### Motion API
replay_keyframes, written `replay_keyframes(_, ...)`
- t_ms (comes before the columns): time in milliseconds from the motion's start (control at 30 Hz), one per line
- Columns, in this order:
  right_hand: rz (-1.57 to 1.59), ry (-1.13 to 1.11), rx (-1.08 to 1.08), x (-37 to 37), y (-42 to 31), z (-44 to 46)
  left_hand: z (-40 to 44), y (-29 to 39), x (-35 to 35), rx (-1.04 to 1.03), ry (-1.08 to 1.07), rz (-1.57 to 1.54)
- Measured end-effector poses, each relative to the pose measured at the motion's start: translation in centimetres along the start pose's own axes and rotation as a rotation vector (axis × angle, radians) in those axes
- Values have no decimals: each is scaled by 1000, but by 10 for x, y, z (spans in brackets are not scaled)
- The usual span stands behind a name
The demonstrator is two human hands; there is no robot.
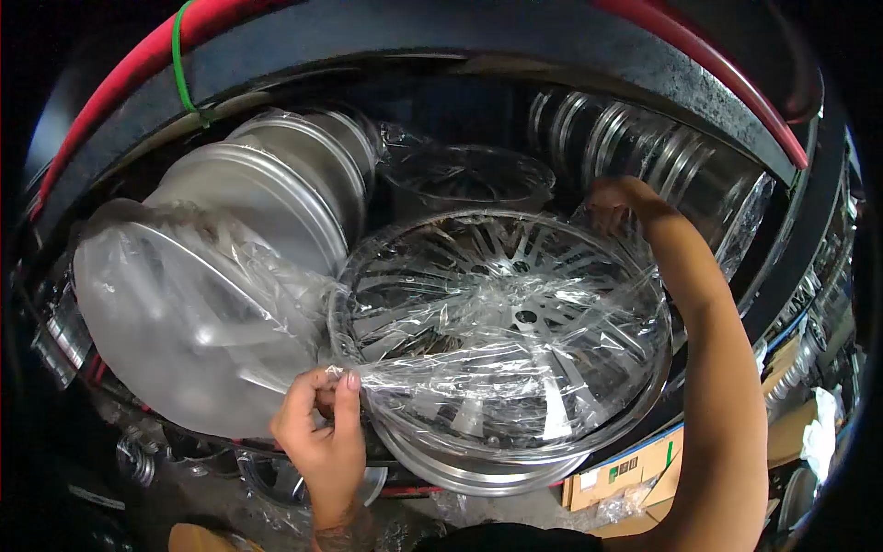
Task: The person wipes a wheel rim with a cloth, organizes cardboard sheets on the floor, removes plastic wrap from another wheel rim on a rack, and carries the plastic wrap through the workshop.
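Observation:
A multi-spoke wheel rim [561,336] lies face up under crinkled clear plastic film [460,373]. At its front left edge, my left hand [322,419] pinches a gathered bit of that film between thumb and fingers. My right arm reaches along the rim's right side, and my right hand [614,204] is at the rim's back right edge, near more clear film. Its fingers are partly hidden and blurred, so their grip cannot be made out. Beneath the wrapped rim, the silver barrel of a wheel [487,474] shows.
Silver wheels [258,189] stand on edge at left, the nearest one [175,322] in cloudy plastic. More wrapped wheels [653,156] line the back right. A dark wheel [469,175] lies behind. A metal beam [405,83] crosses above. Cardboard [625,474] sits below right.

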State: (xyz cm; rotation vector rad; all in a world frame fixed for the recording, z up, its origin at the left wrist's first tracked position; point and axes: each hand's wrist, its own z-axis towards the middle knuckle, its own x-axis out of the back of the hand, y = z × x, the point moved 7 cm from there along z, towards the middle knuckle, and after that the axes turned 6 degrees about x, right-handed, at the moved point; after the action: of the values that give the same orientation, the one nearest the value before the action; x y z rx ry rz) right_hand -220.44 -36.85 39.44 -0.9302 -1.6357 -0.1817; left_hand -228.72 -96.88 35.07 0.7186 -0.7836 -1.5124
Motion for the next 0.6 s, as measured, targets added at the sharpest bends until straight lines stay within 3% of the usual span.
replay_keyframes(33,53,-7,-22,1,-2,5,1,3,-1,3,-4,28)
replay_keyframes(233,-337,-29,232,4,-35,31,8,13,-5,-111,-14,155)
replay_keyframes(333,-48,94,196,4,-48,17,13,21,-10,-126,-31,173)
replay_keyframes(500,73,138,215,-1,-37,25,18,22,-17,-49,-119,143)
replay_keyframes(600,109,110,124,-6,-19,30,19,11,-23,-19,-171,-124)
